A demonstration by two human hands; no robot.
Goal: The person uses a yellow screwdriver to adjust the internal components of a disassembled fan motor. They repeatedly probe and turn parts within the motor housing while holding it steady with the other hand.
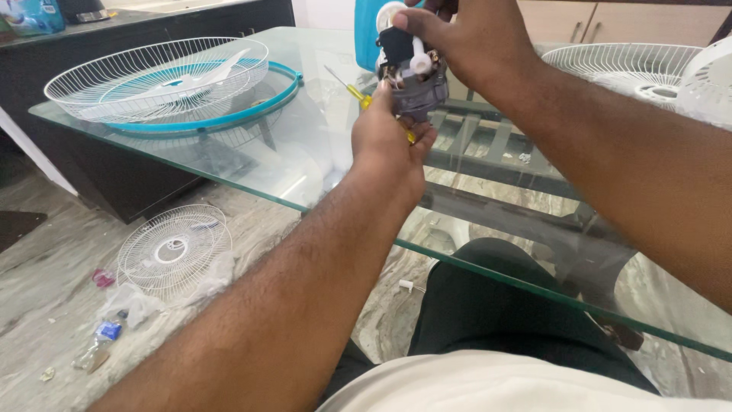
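Fan motor (415,80), grey with a white shaft, sits held in the air over the far side of the glass table (252,164), gripped from above by the right hand (457,42). The left hand (389,141) is closed around a yellow-handled screwdriver (352,91) just beside it, tip pointing left and away. With nothing under the motor, a loosened grip could likely drop it onto the glass, and the blade may slip toward the fingers.
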